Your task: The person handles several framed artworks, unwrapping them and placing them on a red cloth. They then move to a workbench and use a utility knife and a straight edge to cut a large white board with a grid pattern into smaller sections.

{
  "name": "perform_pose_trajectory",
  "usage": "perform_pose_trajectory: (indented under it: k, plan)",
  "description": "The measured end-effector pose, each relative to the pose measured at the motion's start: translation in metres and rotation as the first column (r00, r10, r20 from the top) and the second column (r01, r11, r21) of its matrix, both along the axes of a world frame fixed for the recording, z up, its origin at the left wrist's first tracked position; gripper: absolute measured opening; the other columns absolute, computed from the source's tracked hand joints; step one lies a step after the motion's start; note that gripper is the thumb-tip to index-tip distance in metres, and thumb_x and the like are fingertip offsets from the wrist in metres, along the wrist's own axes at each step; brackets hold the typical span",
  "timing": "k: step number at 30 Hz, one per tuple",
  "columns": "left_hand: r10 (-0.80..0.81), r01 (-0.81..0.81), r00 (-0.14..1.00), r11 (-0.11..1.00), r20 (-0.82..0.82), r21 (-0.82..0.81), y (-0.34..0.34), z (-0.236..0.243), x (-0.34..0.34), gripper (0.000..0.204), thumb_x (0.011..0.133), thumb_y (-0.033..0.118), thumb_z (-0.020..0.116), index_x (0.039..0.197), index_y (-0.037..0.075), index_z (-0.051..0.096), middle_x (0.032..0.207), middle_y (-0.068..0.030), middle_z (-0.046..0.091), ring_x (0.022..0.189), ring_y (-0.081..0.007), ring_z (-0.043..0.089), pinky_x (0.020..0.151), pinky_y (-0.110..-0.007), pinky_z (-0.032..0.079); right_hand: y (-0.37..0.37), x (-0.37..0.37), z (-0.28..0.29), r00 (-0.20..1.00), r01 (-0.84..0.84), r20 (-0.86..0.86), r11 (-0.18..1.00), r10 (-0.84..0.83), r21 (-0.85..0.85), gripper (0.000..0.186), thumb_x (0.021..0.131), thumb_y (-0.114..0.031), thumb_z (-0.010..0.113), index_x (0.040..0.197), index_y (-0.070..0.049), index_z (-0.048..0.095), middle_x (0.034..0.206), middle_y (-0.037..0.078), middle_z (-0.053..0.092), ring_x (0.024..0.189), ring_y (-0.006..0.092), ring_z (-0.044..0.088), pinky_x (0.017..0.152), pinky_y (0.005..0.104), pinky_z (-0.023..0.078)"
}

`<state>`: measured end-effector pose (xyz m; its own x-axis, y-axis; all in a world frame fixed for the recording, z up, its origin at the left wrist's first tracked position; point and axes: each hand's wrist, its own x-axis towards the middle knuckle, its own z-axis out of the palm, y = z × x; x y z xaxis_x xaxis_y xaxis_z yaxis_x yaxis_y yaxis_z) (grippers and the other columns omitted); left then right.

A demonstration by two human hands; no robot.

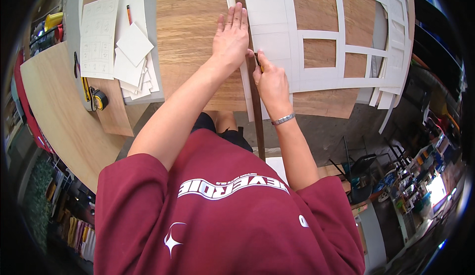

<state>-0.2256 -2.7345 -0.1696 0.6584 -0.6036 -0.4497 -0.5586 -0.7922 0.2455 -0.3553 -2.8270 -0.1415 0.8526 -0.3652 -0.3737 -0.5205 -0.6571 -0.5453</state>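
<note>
My left hand (pixel 231 40) lies with fingers extended, pressing along a long dark straightedge (pixel 257 116) and a pale strip (pixel 245 84) beside it. Just to its right, my right hand (pixel 271 84) grips a slim black-and-yellow cutter (pixel 258 63), its tip against the straightedge's right side, near my left thumb. Beneath and to the right of the straightedge is a white card sheet (pixel 268 10) with ruled lines and a grid of rectangular cut-out openings, lying over a plywood board (pixel 189 37).
On the left are paper pieces (pixel 96 37), a pencil (pixel 128 15), a yellow tape measure (pixel 99 99) and a curved plywood panel (pixel 59 107). Loose card strips (pixel 386 102) hang at the right edge. Below right stand a black chair (pixel 361 168) and cluttered shelving (pixel 420 176).
</note>
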Motion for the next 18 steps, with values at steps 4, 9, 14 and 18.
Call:
perform_pose_trajectory:
  k: [4, 9, 14, 18]
  plan:
    - [0.001, -0.001, 1.000, 1.000, -0.005, 0.004, -0.001, 0.000, 0.001, 0.127, 0.072, 0.042, 0.087, 0.160, -0.004, 0.007, 0.169, -0.0192, 0.005, 0.157, -0.0301, 0.006, 0.127, -0.050, 0.014, 0.001, -0.012, 0.001, 1.000, -0.021, 0.016, 1.000, 0.021, -0.010, 0.043, 0.090, -0.009, 0.061, 0.133, -0.006, 0.063, 0.075, 0.028, 0.065, 0.070, 0.0465, 0.066, 0.064, 0.0536, 0.055]
    - [-0.001, 0.002, 1.000, 1.000, -0.004, 0.015, -0.001, 0.000, 0.000, 0.127, 0.072, 0.043, 0.086, 0.160, -0.003, 0.006, 0.169, -0.0188, 0.005, 0.157, -0.0296, 0.006, 0.127, -0.050, 0.013, 0.003, -0.022, 0.002, 1.000, -0.011, 0.008, 1.000, 0.011, -0.012, 0.044, 0.090, -0.009, 0.061, 0.134, -0.006, 0.062, 0.075, 0.027, 0.066, 0.069, 0.0461, 0.066, 0.065, 0.0532, 0.055]
    - [-0.004, 0.004, 1.000, 1.000, -0.004, 0.017, -0.001, 0.000, 0.001, 0.127, 0.072, 0.043, 0.086, 0.160, -0.003, 0.006, 0.169, -0.0188, 0.004, 0.157, -0.0296, 0.006, 0.127, -0.050, 0.012, 0.004, -0.025, 0.007, 0.999, 0.009, -0.036, 1.000, -0.008, 0.026, 0.046, 0.089, -0.007, 0.062, 0.135, -0.005, 0.061, 0.082, 0.030, 0.064, 0.075, 0.0476, 0.064, 0.067, 0.0522, 0.052]
    - [-0.007, 0.007, 1.000, 1.000, 0.002, 0.023, -0.001, 0.000, 0.001, 0.128, 0.072, 0.043, 0.086, 0.160, -0.003, 0.006, 0.169, -0.0189, 0.004, 0.157, -0.0297, 0.006, 0.127, -0.050, 0.012, 0.004, -0.028, 0.006, 0.998, 0.020, -0.057, 0.999, -0.018, 0.034, 0.047, 0.089, -0.007, 0.062, 0.136, -0.007, 0.061, 0.082, 0.030, 0.064, 0.076, 0.0478, 0.064, 0.067, 0.0526, 0.052]
